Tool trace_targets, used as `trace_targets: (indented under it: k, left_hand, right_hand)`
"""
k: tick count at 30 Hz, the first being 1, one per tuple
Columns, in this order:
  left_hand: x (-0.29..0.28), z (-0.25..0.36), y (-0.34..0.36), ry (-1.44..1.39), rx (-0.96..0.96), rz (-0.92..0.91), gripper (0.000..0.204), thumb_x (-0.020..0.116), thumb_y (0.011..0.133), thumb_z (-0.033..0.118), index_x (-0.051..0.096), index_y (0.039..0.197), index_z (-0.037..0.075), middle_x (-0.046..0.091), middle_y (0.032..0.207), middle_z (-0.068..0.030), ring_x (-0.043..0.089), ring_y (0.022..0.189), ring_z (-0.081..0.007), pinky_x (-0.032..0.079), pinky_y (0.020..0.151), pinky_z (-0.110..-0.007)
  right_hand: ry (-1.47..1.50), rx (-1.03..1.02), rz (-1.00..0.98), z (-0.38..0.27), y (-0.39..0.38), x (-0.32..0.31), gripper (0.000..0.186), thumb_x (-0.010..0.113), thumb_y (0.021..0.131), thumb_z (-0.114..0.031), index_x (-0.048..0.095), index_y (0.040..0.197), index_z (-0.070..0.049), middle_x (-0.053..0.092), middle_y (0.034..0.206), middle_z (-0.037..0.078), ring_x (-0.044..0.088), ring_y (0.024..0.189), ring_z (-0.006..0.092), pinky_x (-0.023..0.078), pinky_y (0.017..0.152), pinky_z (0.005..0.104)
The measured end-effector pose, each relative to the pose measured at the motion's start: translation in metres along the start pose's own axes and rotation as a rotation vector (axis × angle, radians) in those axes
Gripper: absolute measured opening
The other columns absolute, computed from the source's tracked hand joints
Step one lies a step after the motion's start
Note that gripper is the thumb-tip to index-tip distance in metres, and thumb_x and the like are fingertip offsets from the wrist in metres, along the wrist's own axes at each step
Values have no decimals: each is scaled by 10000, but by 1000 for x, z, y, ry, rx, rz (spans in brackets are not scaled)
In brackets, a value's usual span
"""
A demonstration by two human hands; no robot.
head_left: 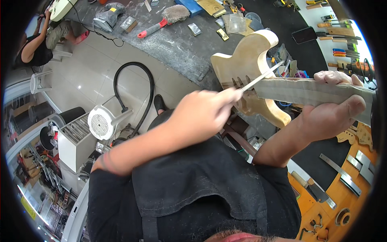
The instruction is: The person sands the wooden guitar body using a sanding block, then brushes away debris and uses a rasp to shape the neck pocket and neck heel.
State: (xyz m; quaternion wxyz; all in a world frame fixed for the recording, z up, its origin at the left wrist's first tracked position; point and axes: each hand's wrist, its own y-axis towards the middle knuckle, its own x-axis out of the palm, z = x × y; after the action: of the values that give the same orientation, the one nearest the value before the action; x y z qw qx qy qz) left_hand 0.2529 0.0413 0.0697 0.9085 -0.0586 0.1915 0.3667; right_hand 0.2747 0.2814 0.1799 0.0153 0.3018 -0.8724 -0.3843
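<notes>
My left hand (209,109), slightly blurred, is closed round a thin pale stick or file (264,74), which slants up-right beside the guitar's neck joint. My right hand (328,115) grips the guitar neck (294,88) toward its far end, thumb in front and fingertips over the top edge. The neck is wrapped in dull, creased tape or covering. Its pale unfinished wooden body (242,60) lies at the edge of the grey bench, with several slots near the neck joint.
The dusty bench (169,48) holds a duster (175,16), a sander (105,18) and small blocks. A white stool (100,121) and black hose (149,76) are at left. Another person (36,48) sits top left. Tool racks (338,40) and an orange tool board (338,189) are at right.
</notes>
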Motion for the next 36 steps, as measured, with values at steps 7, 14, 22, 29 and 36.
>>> trace_targets:
  k: [7, 14, 22, 29, 36]
  left_hand:
    - [18, -8, 66, 368, 167, 65, 332, 667, 1001, 128, 759, 1320, 132, 764, 851, -179, 775, 778, -382, 619, 703, -515]
    - [8, -5, -11, 30, 44, 54, 338, 651, 1052, 88, 747, 1374, 125, 736, 829, -162, 754, 732, -372, 580, 665, -489]
    - [17, -6, 66, 474, 210, 142, 392, 691, 1005, 133, 766, 1389, 146, 762, 857, -130, 765, 739, -357, 613, 652, -483]
    - [4, -14, 37, 417, 154, 122, 377, 697, 1011, 124, 771, 1379, 159, 756, 853, -141, 758, 711, -358, 610, 634, -483]
    - [14, -11, 8, 395, 172, 122, 420, 719, 975, 107, 775, 1386, 172, 715, 776, -103, 739, 670, -313, 593, 598, -456]
  right_hand:
    - [61, -31, -77, -3, -1, 0, 806, 488, 1147, -696, 498, 1334, 88, 693, 805, 176, 722, 665, 239, 654, 631, 382]
    - [32, -39, -32, 4, 3, 3, 776, 518, 1144, -682, 520, 1340, 69, 695, 807, 176, 717, 660, 242, 651, 622, 388]
    - [44, -40, -37, 3, 7, 10, 754, 532, 1149, -661, 528, 1346, 67, 709, 818, 183, 718, 655, 245, 651, 626, 383]
    - [62, -48, -57, 5, 8, 11, 776, 541, 1145, -664, 528, 1325, 91, 714, 805, 174, 738, 658, 244, 651, 625, 366]
    - [78, 14, -34, 1, 10, 17, 789, 600, 1121, -660, 549, 1343, 96, 697, 850, 177, 716, 735, 250, 637, 690, 421]
